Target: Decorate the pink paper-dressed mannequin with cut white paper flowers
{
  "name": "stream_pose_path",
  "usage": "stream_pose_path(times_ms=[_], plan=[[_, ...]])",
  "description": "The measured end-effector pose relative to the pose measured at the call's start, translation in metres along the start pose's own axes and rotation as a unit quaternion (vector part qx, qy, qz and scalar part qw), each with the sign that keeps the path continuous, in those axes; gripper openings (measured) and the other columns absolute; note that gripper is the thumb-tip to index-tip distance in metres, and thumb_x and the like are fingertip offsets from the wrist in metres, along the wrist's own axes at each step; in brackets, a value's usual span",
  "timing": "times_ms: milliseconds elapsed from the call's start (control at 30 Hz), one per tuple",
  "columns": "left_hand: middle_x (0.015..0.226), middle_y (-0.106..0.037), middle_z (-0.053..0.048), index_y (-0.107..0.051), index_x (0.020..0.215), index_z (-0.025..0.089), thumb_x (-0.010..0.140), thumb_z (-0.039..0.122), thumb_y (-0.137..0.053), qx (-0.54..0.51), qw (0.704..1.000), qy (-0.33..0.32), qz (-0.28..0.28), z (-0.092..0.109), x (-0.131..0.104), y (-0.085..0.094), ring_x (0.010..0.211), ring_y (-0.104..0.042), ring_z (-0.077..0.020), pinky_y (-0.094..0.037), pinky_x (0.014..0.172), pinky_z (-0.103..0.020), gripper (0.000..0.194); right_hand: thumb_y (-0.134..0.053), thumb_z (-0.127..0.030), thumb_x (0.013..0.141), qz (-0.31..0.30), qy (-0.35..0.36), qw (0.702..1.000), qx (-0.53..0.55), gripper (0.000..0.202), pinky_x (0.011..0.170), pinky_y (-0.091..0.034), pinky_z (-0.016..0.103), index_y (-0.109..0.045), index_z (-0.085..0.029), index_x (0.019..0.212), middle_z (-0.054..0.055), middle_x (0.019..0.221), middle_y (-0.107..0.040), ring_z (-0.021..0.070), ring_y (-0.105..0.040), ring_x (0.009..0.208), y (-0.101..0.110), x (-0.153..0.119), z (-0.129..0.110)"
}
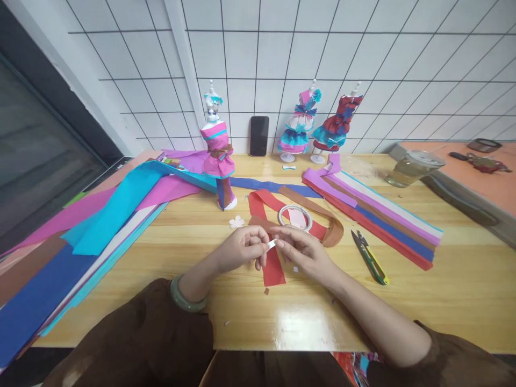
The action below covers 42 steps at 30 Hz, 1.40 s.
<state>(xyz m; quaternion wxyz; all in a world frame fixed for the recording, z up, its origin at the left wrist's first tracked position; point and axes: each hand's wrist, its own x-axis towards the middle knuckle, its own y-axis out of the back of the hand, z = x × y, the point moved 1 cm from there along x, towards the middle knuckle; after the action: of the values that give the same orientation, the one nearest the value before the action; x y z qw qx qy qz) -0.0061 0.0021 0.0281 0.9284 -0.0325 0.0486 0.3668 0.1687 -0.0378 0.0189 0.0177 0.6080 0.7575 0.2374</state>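
Between my fingertips, above the middle of the table, is a small white strip [271, 244]. My left hand [250, 247] pinches its left end, and my right hand [300, 250] pinches the other end. Beneath and behind the hands lie red paper strips [274, 271] and a brown strip [334, 228]. A roll of tape [281, 215] rests on the strips just behind my right hand, with a pale pink piece inside its ring. A pale flower-shaped cutout [236, 221] lies behind my left hand.
Yellow-green snips [373, 260] lie right of my right hand. Colored strips spread at left [116, 209] and right [382, 220]. Behind stand a pink-dressed mannequin [217, 150], two more mannequins [298, 126] [341, 123] and a phone [259, 136]. A cup [415, 167] is at back right.
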Motion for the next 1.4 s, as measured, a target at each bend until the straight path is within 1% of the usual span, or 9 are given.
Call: stream_pose_path(times_ms=[167,333,533,667,767,833,933,1200,1400], plan=[[0.052,-0.057,0.002,-0.050,0.083,0.015,0.076,0.030,-0.054,-0.027,0.999,-0.014,0.029,-0.003,0.004,0.003,0.044,-0.050,-0.0081,-0.035,0.044,-0.019,0.017,-0.050,-0.032,0.085,0.026,-0.008,1.000,0.010,0.029,0.056,-0.048,0.025,-0.057,-0.021,0.111,0.005,0.080,-0.062,0.0145,-0.059,0.071,-0.001,0.000,0.005],[0.054,-0.058,0.000,-0.051,0.089,0.013,0.076,0.037,-0.056,-0.051,0.997,0.001,0.050,-0.008,0.008,0.002,0.045,-0.051,-0.0087,-0.036,0.042,-0.019,0.027,-0.049,-0.032,0.085,0.064,0.006,0.998,0.000,0.029,0.049,-0.045,0.023,-0.056,-0.019,0.111,0.005,0.082,-0.060,0.0108,-0.054,0.057,-0.001,0.001,0.008],[0.051,-0.056,0.001,-0.049,0.075,0.014,0.072,0.036,-0.062,-0.052,0.996,0.016,0.065,-0.011,0.010,-0.002,0.043,-0.049,-0.0070,-0.035,0.040,-0.017,0.026,-0.050,-0.028,0.085,0.061,0.036,0.994,-0.088,0.027,0.053,-0.047,0.025,-0.056,-0.021,0.111,0.007,0.085,-0.061,0.0139,-0.057,0.068,-0.003,0.002,0.006],[0.051,-0.057,0.001,-0.049,0.070,0.014,0.070,0.035,-0.063,-0.051,0.995,0.024,0.088,-0.008,0.010,-0.002,0.042,-0.049,-0.0067,-0.036,0.039,-0.017,0.026,-0.052,-0.027,0.084,0.089,0.074,0.985,-0.126,0.028,0.052,-0.048,0.026,-0.055,-0.023,0.112,0.009,0.101,-0.059,0.0129,-0.056,0.064,-0.001,0.002,0.006],[0.051,-0.058,0.000,-0.049,0.071,0.013,0.069,0.033,-0.062,-0.047,0.994,0.023,0.095,-0.008,0.010,-0.002,0.042,-0.050,-0.0071,-0.036,0.039,-0.017,0.024,-0.052,-0.023,0.083,0.106,0.124,0.971,-0.173,0.024,0.060,-0.051,0.029,-0.058,-0.023,0.107,0.011,0.109,-0.055,0.0174,-0.059,0.080,0.002,0.002,0.004],[0.051,-0.058,0.000,-0.049,0.072,0.013,0.069,0.031,-0.061,-0.043,0.995,0.021,0.092,-0.009,0.010,-0.002,0.042,-0.050,-0.0073,-0.037,0.039,-0.017,0.022,-0.049,-0.020,0.084,0.090,0.158,0.961,-0.206,0.022,0.067,-0.051,0.031,-0.060,-0.023,0.103,0.010,0.103,-0.056,0.0184,-0.059,0.087,0.003,0.001,0.003],[0.051,-0.058,0.000,-0.050,0.072,0.014,0.070,0.029,-0.060,-0.024,0.995,0.025,0.092,-0.011,0.010,-0.003,0.041,-0.049,-0.0070,-0.038,0.040,-0.018,0.018,-0.047,-0.018,0.086,0.052,0.183,0.950,-0.248,0.021,0.070,-0.051,0.029,-0.060,-0.022,0.102,0.008,0.095,-0.059,0.0164,-0.060,0.085,0.002,0.001,0.004],[0.055,-0.058,0.000,-0.052,0.071,0.014,0.073,0.030,-0.055,0.036,0.995,0.029,0.091,-0.011,0.008,-0.004,0.045,-0.051,-0.0065,-0.040,0.044,-0.017,0.017,-0.043,-0.021,0.088,0.024,0.186,0.938,-0.292,0.020,0.068,-0.051,0.027,-0.059,-0.019,0.100,0.008,0.088,-0.064,0.0153,-0.061,0.079,0.002,0.002,0.007],[0.056,-0.059,0.000,-0.052,0.070,0.014,0.073,0.026,-0.053,0.053,0.995,0.025,0.085,-0.013,0.007,-0.005,0.047,-0.051,-0.0068,-0.041,0.045,-0.017,0.013,-0.041,-0.021,0.089,-0.002,0.177,0.923,-0.341,0.019,0.066,-0.049,0.027,-0.058,-0.017,0.096,0.008,0.085,-0.063,0.0154,-0.060,0.076,0.001,0.001,0.008]])
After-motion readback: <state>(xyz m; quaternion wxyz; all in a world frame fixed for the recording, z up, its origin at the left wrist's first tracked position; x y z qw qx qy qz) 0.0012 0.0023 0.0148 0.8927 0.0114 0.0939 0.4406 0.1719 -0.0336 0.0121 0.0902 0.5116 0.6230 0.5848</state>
